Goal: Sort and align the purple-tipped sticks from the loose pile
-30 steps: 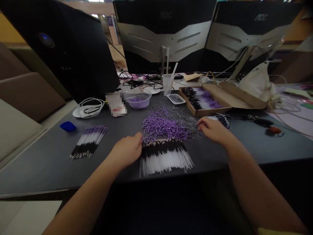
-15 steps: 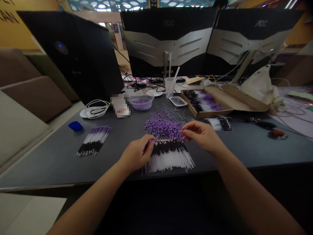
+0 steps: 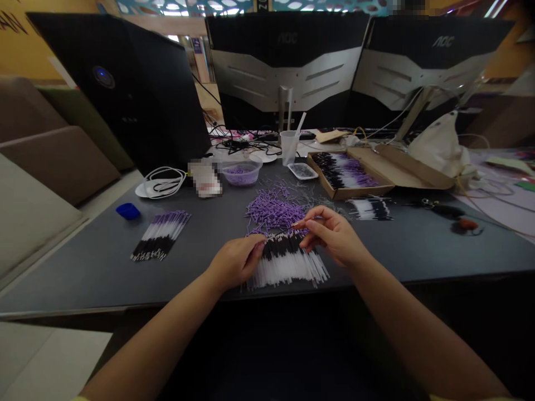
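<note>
My left hand (image 3: pixel 238 260) is closed in a pinch at the left end of a row of black-and-white sticks (image 3: pixel 288 267) with pale tips. Opposite it, my right hand (image 3: pixel 332 236) pinches too, thumb against forefinger. A thin dark stick (image 3: pixel 281 231) spans the gap between both sets of fingertips; its ends are hidden by the fingers. Just beyond the row lies a heap of small purple tubes (image 3: pixel 273 206). Off to the left is a bundle of sticks with purple ends (image 3: pixel 163 234).
Behind the heap stand a plastic bowl of purple pieces (image 3: pixel 241 172), a small white tray (image 3: pixel 303 171) and a cup (image 3: pixel 288 147). An open cardboard box (image 3: pixel 363 192) holds more sticks. A blue scoop-like piece (image 3: pixel 127 211) lies left. Monitors (image 3: pixel 288 72) and a computer case (image 3: pixel 125 100) rise behind.
My right hand has moved left, closer to my left hand, which has stayed nearly in place. The thin dark stick now shows between their fingertips.
</note>
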The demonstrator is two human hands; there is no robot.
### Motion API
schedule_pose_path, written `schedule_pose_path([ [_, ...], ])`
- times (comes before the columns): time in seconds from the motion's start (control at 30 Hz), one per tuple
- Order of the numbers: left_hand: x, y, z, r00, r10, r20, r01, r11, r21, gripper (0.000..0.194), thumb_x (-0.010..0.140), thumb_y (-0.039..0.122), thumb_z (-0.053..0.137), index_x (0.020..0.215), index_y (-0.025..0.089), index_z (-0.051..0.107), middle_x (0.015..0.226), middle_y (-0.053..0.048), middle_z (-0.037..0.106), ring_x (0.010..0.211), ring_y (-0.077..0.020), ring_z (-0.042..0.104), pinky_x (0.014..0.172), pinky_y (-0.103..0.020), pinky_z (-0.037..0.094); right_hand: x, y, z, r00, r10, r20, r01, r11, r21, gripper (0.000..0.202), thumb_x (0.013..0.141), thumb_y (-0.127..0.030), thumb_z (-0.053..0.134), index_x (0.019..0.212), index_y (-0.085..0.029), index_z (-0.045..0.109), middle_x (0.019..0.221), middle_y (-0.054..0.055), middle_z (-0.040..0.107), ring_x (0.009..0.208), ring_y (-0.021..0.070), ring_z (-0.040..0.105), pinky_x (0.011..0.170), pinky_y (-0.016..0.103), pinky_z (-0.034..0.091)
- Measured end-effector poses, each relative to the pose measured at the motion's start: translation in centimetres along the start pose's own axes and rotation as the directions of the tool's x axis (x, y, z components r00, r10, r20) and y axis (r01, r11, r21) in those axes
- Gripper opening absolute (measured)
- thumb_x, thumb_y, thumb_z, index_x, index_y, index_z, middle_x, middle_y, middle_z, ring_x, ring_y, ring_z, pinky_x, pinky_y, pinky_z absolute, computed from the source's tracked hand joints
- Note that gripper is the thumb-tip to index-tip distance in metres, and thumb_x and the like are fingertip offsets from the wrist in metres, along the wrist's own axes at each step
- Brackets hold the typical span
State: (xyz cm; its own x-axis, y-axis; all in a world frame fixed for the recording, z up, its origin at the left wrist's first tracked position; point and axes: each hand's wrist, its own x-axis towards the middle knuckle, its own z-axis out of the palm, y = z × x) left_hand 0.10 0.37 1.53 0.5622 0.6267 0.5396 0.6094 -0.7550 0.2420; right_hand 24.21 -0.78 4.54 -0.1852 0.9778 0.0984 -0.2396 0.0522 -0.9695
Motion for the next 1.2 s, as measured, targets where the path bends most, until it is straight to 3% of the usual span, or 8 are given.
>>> schedule_pose_path([
  [0.73,-0.3,0.1,0.2,0.993,-0.043,0.106,0.047,0.998,-0.039,0.025,0.094,0.027,0.040,0.106,0.017,0.058,0.073,-0.002,0.066,0.062,-0.0122,0.062,0.066,-0.023,0.048,-0.5,0.2,-0.1,0.999,-0.019,0.043,0.022,0.996,-0.081,0.023,0.077,-0.035,0.070,0.084,-0.020,0.054,0.090,0.002,0.071,0.052,0.0108,0.065,0.047,0.023,0.052],
  [0.93,-0.5,0.4,0.2,0.996,-0.036,0.080,0.039,0.999,-0.034,0.027,0.094,0.027,0.039,0.112,0.017,0.056,0.085,-0.004,0.069,0.068,-0.0130,0.064,0.068,-0.024,0.049,-0.6,1.0,0.5,0.996,-0.041,0.083,0.055,0.983,-0.174,0.019,0.074,-0.032,0.072,0.083,-0.018,0.062,0.078,0.001,0.068,0.053,0.0105,0.064,0.049,0.023,0.052],
  [1.07,-0.7,0.8,0.2,0.999,0.034,0.029,-0.034,0.999,-0.008,0.031,0.093,0.024,0.041,0.122,0.018,0.052,0.096,-0.006,0.070,0.076,-0.0136,0.066,0.072,-0.025,0.050,-0.9,1.5,1.2,0.987,0.002,0.159,0.040,0.965,-0.261,0.017,0.075,-0.027,0.070,0.090,-0.019,0.067,0.079,0.002,0.069,0.055,0.0097,0.063,0.050,0.023,0.052],
  [1.2,-0.9,0.8,0.2,0.993,0.106,0.050,-0.106,0.994,-0.018,0.035,0.092,0.020,0.041,0.125,0.022,0.053,0.088,-0.003,0.069,0.074,-0.0126,0.064,0.070,-0.023,0.049,-1.0,1.2,1.1,0.987,-0.024,0.162,0.070,0.955,-0.287,0.027,0.075,-0.026,0.071,0.100,-0.021,0.065,0.094,0.004,0.070,0.056,0.0093,0.062,0.052,0.025,0.053],
])
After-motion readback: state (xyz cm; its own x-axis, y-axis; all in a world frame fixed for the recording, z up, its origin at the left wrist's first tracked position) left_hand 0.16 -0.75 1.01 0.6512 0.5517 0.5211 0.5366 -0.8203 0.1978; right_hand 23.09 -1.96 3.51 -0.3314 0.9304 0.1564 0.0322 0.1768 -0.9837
